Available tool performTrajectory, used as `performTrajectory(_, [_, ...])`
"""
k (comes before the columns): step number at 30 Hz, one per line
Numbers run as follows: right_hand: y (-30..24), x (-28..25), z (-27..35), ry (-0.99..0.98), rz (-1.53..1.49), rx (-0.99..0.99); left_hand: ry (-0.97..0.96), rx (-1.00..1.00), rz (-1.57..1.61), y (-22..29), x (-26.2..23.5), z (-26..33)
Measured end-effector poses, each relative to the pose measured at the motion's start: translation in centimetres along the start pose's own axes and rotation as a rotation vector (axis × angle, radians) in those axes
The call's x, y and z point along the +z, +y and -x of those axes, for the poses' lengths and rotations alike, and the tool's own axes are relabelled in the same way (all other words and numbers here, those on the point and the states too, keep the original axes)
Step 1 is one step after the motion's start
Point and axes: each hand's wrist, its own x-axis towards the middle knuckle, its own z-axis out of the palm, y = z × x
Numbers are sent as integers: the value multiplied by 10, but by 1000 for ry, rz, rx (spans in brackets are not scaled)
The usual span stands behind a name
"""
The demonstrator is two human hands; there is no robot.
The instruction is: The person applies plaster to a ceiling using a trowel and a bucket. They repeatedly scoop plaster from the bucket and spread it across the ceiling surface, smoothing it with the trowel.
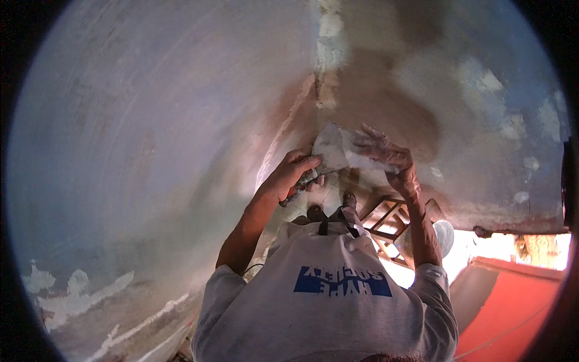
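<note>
Head view: left hand [294, 172] grips a pale blade [329, 148]; right hand [389, 155] beside it, grip unclear. Blade handling seems underway; next needs steadiness.

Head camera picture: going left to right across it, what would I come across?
White wall patches → left hand → flat pale blade → right hand → round pale object → red-orange panel.

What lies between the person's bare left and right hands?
In the head view: a flat, whitish triangular blade and, at the right hand, a blurred, unidentifiable white piece.
</note>
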Motion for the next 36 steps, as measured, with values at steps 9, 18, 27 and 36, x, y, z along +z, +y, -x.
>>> performTrajectory(9, [-14,23,-32,52,121,-97,112,256,-77,-1,10,22])
performTrajectory(18, [10,33,-53,65,192,-175,123,343,-52,8,22,27])
performTrajectory(27, [-56,-4,-77,331,-1121,371,133,284,-6,4,4,13])
performTrajectory(36, [-53,-2,-79,279,-1236,478,61,302,-36,3,0,6])
